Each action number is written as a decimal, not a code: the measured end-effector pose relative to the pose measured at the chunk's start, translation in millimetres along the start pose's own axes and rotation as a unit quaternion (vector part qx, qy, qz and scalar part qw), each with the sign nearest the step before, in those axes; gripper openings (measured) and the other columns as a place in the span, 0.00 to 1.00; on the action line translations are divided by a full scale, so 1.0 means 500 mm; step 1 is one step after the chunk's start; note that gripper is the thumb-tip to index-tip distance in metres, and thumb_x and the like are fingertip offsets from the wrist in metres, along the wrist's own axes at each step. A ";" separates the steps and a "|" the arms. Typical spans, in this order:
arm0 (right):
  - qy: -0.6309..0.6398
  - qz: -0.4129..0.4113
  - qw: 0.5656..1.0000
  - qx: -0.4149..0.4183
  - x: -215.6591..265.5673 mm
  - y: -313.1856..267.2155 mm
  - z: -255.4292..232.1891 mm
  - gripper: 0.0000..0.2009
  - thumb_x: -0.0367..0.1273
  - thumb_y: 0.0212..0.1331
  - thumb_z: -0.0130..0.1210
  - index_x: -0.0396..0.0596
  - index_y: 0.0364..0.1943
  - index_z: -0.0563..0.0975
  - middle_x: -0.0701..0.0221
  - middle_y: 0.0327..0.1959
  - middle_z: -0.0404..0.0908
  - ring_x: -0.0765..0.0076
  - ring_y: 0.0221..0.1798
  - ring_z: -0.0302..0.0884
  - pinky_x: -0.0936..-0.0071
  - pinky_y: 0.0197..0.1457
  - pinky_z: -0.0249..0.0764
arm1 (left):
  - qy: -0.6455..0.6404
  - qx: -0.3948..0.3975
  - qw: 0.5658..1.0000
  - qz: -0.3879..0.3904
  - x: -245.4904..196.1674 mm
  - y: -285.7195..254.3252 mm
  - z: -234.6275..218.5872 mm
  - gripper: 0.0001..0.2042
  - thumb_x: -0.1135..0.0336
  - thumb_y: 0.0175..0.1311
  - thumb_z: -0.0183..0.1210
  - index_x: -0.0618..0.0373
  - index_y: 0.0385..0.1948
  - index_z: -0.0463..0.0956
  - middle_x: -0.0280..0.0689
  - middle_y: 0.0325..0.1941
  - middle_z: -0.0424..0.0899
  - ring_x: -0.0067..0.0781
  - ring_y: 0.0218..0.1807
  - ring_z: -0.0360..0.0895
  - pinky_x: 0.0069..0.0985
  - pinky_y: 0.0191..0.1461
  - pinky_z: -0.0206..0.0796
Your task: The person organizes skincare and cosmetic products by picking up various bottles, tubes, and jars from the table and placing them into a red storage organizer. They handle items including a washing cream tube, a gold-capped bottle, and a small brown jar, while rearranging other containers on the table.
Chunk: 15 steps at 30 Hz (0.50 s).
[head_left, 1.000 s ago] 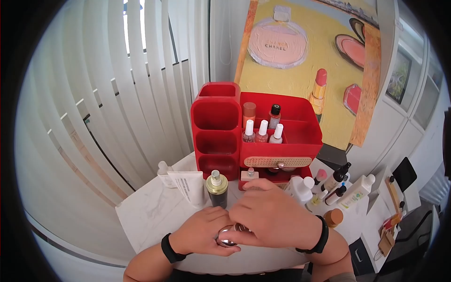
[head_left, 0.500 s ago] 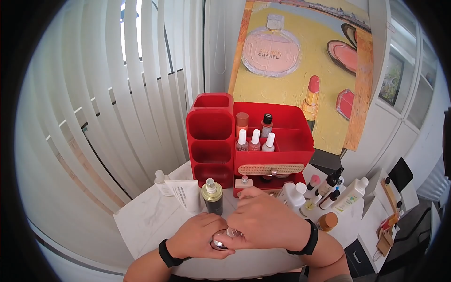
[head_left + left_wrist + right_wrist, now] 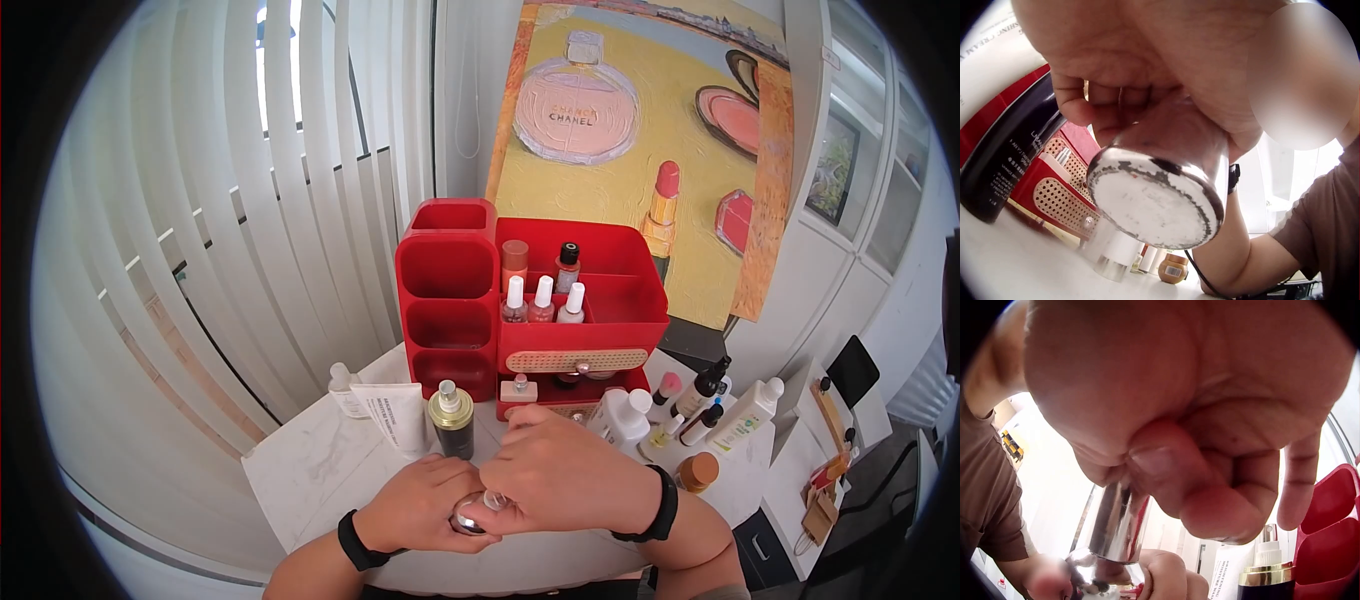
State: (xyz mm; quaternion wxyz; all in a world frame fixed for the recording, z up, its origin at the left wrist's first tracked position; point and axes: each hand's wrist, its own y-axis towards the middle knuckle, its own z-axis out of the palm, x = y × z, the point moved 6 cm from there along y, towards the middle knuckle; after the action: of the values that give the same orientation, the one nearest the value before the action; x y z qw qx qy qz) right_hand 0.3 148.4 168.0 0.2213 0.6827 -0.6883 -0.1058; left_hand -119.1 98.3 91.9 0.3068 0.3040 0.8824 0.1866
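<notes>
Spray bottle (image 3: 455, 432) blocks reach just beyond left hand (image 3: 422, 503), red organizer (image 3: 590, 341) farther back. White bottle (image 3: 630, 425), brown-lidded jar (image 3: 697, 472) crowd right hand (image 3: 560, 480). Room to pass: bare tabletop (image 3: 312, 480) left of grip.

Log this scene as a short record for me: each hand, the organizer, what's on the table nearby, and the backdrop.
Left hand: holds a silver container by its body
Right hand: pinches its shiny top part
Red organizer: holds three white-capped bottles, among others
Table, beyond left hand: spray bottle, white tube
Backdrop: painting behind organizer
</notes>
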 end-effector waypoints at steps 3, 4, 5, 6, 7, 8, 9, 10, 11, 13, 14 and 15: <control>0.004 0.000 1.000 0.006 0.000 0.000 0.001 0.22 0.45 0.61 0.62 0.47 0.15 0.74 0.66 0.13 0.73 0.59 0.20 0.71 0.68 0.42 0.69 | -0.001 0.004 1.000 -0.001 0.000 -0.001 0.002 0.25 0.53 0.46 0.77 0.55 0.41 0.77 0.36 0.36 0.80 0.41 0.37 0.80 0.34 0.43 0.71; 0.003 0.000 1.000 0.006 0.000 0.000 0.002 0.22 0.45 0.61 0.62 0.47 0.15 0.74 0.66 0.13 0.73 0.59 0.20 0.71 0.68 0.42 0.69 | -0.001 0.002 1.000 0.000 0.000 -0.001 0.002 0.25 0.53 0.46 0.77 0.54 0.42 0.77 0.36 0.36 0.80 0.40 0.38 0.80 0.34 0.43 0.71; 0.003 0.000 1.000 0.006 -0.001 0.000 0.003 0.22 0.45 0.61 0.62 0.48 0.15 0.73 0.66 0.13 0.73 0.59 0.21 0.71 0.68 0.42 0.69 | -0.001 0.003 1.000 0.000 0.000 -0.001 0.002 0.25 0.53 0.46 0.77 0.54 0.42 0.77 0.36 0.36 0.80 0.40 0.38 0.80 0.34 0.43 0.71; 0.003 0.000 1.000 0.006 -0.001 0.000 0.003 0.22 0.45 0.61 0.62 0.48 0.15 0.73 0.66 0.13 0.73 0.59 0.21 0.71 0.68 0.42 0.69 | 0.000 0.004 1.000 0.001 0.001 -0.002 0.003 0.25 0.53 0.46 0.76 0.54 0.42 0.77 0.36 0.36 0.80 0.40 0.38 0.80 0.34 0.43 0.71; 0.005 0.000 1.000 0.006 -0.001 0.000 0.003 0.22 0.45 0.61 0.62 0.47 0.15 0.73 0.66 0.13 0.73 0.59 0.21 0.72 0.67 0.42 0.70 | 0.001 0.006 1.000 0.001 0.002 -0.002 0.003 0.25 0.53 0.46 0.76 0.54 0.42 0.77 0.36 0.36 0.80 0.40 0.38 0.80 0.34 0.43 0.71; 0.007 -0.001 1.000 0.007 -0.001 0.000 0.003 0.22 0.46 0.61 0.62 0.47 0.15 0.73 0.66 0.13 0.73 0.59 0.21 0.72 0.67 0.42 0.70 | 0.001 0.005 1.000 0.001 0.001 -0.001 0.003 0.25 0.53 0.46 0.76 0.54 0.42 0.77 0.36 0.36 0.80 0.40 0.38 0.80 0.34 0.43 0.71; 0.007 -0.001 1.000 0.007 -0.001 0.000 0.003 0.22 0.46 0.61 0.62 0.47 0.15 0.73 0.66 0.13 0.73 0.59 0.21 0.72 0.67 0.42 0.70 | 0.003 0.007 1.000 0.001 0.000 -0.001 0.003 0.25 0.53 0.46 0.76 0.54 0.42 0.77 0.35 0.36 0.80 0.40 0.38 0.80 0.34 0.43 0.71; 0.006 -0.002 1.000 0.010 -0.002 -0.001 0.004 0.22 0.46 0.62 0.62 0.47 0.15 0.73 0.66 0.13 0.73 0.59 0.21 0.72 0.67 0.42 0.70 | 0.004 0.009 1.000 0.002 0.000 0.000 0.003 0.25 0.53 0.45 0.76 0.54 0.42 0.78 0.35 0.36 0.80 0.40 0.37 0.80 0.34 0.43 0.71; 0.006 -0.002 1.000 0.014 -0.002 -0.001 0.005 0.22 0.46 0.62 0.62 0.47 0.16 0.73 0.66 0.14 0.74 0.59 0.21 0.72 0.67 0.42 0.70 | 0.004 0.009 1.000 0.001 -0.001 0.000 0.003 0.25 0.53 0.45 0.76 0.54 0.42 0.78 0.35 0.36 0.80 0.40 0.37 0.80 0.34 0.43 0.71; 0.005 -0.004 1.000 0.014 -0.002 -0.002 0.005 0.22 0.46 0.62 0.61 0.48 0.16 0.73 0.67 0.14 0.74 0.59 0.21 0.72 0.67 0.42 0.70 | 0.004 0.006 1.000 0.003 -0.002 0.000 0.003 0.25 0.53 0.46 0.76 0.55 0.42 0.77 0.35 0.36 0.80 0.40 0.37 0.80 0.33 0.43 0.71; 0.004 -0.007 1.000 0.014 -0.001 -0.002 0.005 0.22 0.46 0.62 0.61 0.48 0.17 0.73 0.67 0.14 0.74 0.59 0.21 0.72 0.67 0.42 0.70 | 0.004 0.006 1.000 0.003 -0.002 0.001 0.003 0.25 0.53 0.46 0.76 0.55 0.42 0.77 0.35 0.36 0.80 0.40 0.37 0.80 0.33 0.43 0.71; 0.004 -0.007 1.000 0.014 -0.001 -0.002 0.005 0.22 0.46 0.62 0.61 0.48 0.17 0.73 0.67 0.14 0.74 0.59 0.21 0.72 0.67 0.42 0.70 | 0.005 0.004 1.000 0.004 -0.002 0.001 0.003 0.25 0.53 0.45 0.76 0.55 0.41 0.77 0.36 0.36 0.80 0.40 0.37 0.79 0.33 0.43 0.71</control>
State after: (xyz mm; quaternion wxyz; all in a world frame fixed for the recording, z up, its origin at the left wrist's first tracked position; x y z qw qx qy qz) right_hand 0.1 148.5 165.2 0.2134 0.6907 -0.6843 -0.0950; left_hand -117.2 98.1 91.3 0.3007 0.3082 0.8833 0.1854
